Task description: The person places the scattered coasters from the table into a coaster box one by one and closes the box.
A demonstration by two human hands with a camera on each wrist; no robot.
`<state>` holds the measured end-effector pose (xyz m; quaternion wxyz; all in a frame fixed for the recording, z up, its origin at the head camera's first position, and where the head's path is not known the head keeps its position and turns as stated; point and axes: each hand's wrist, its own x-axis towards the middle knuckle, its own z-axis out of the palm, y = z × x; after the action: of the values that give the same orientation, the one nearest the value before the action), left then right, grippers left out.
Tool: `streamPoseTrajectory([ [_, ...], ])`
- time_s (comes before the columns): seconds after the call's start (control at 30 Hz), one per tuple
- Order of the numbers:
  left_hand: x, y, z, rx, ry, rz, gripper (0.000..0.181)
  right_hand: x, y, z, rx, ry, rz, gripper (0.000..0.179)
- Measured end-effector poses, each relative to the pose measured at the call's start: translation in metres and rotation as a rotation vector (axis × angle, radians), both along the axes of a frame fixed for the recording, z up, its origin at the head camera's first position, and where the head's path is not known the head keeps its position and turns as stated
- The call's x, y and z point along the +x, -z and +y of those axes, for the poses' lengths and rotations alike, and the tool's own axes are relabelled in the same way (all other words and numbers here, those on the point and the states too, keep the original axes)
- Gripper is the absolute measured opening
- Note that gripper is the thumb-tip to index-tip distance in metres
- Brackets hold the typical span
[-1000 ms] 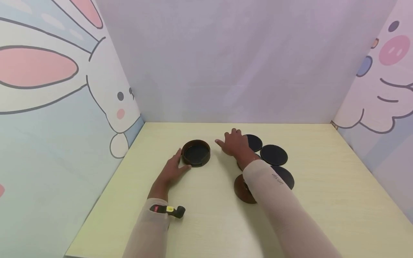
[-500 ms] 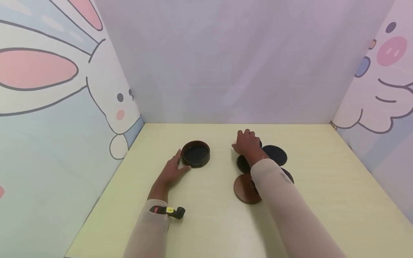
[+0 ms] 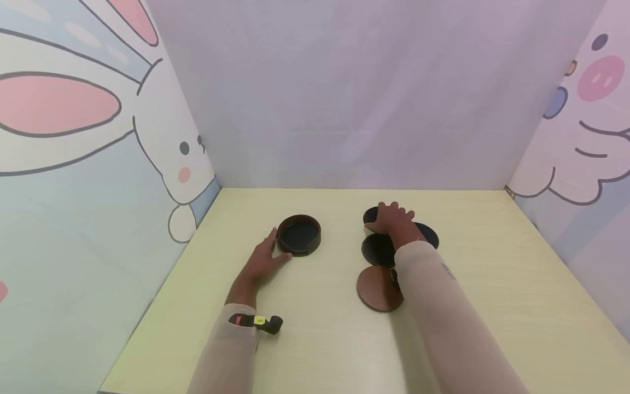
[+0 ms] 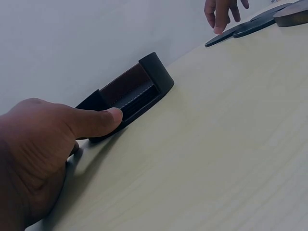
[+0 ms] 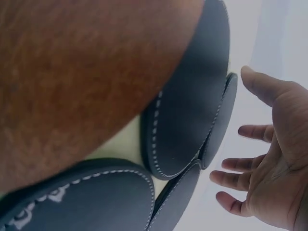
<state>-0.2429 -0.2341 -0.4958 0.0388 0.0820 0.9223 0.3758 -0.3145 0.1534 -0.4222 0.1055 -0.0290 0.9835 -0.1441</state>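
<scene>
My left hand [image 3: 262, 262] is at the near-left side of a round dark brown leather coaster holder [image 3: 315, 244], thumb and index finger against its outside. In the left wrist view the straight thumb overlaps the holder [image 4: 161, 72] beside its front notch; the other fingers are mostly hidden. My right hand [image 3: 395, 223] hangs over several round coasters, partly covering a far black coaster [image 3: 370, 215]. The right wrist view shows that hand [image 5: 276, 178] with spread fingers and nothing held, beside black coasters [image 5: 192, 106] with white stitching.
A black coaster [image 3: 378, 250] and a brown coaster [image 3: 378, 289] lie nearer me, another black coaster [image 3: 429, 234] to the right. My right sleeve [image 3: 428, 290] hides part of the group. A pale wall [image 3: 354, 109] stands behind the wooden table [image 3: 320, 339].
My right hand has moved rightward from beside the holder to over the far coasters, uncovering more of the near black and brown ones. My left hand and the holder stay put.
</scene>
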Motion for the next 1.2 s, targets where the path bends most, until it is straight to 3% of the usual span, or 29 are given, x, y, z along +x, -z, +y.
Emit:
streamPoseTrajectory([
  [0.4,0.0003,0.0024,-0.0003,-0.005,-0.004,0.007,0.1,0.0008,0.0013,0.0042,0.02,-0.047,-0.069,0.075],
  [0.63,0.0015,0.0009,0.0012,0.001,0.001,0.016,0.1,-0.0024,0.0028,0.0069,-0.019,-0.04,-0.08,0.073],
  [1.0,0.0006,-0.0004,-0.0002,0.003,0.002,0.029,0.099,-0.0031,-0.0014,0.0054,-0.056,-0.03,-0.079,0.078],
  [1.2,-0.0006,0.0015,-0.0011,0.013,0.005,0.02,0.1,-0.0051,0.0034,0.0045,-0.063,-0.028,-0.027,0.079],
])
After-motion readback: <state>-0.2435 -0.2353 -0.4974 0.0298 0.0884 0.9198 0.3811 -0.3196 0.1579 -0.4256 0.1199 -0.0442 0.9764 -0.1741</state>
